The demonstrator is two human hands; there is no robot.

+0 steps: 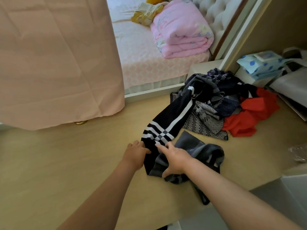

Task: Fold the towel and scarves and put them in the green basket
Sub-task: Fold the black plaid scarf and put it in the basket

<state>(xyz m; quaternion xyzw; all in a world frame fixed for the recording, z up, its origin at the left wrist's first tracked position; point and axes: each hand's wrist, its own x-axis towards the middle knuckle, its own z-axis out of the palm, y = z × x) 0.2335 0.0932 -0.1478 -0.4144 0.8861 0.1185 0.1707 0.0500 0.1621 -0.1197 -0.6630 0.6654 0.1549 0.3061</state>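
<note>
Daylight fell softly across a pale wooden tabletop (66,163). A large pink cloth (54,60) hung at the left, with a brass ring (80,122) showing under its hem. Beyond lay a bed (141,63) in a pink patterned sheet, carrying a folded pink quilt (181,29) and a crumpled yellow cloth (146,15) before a tufted white headboard (214,12). A white post (240,35) and a beige wall (279,22) stood to the right, and a grey floor (282,196) showed at the lower right.
</note>
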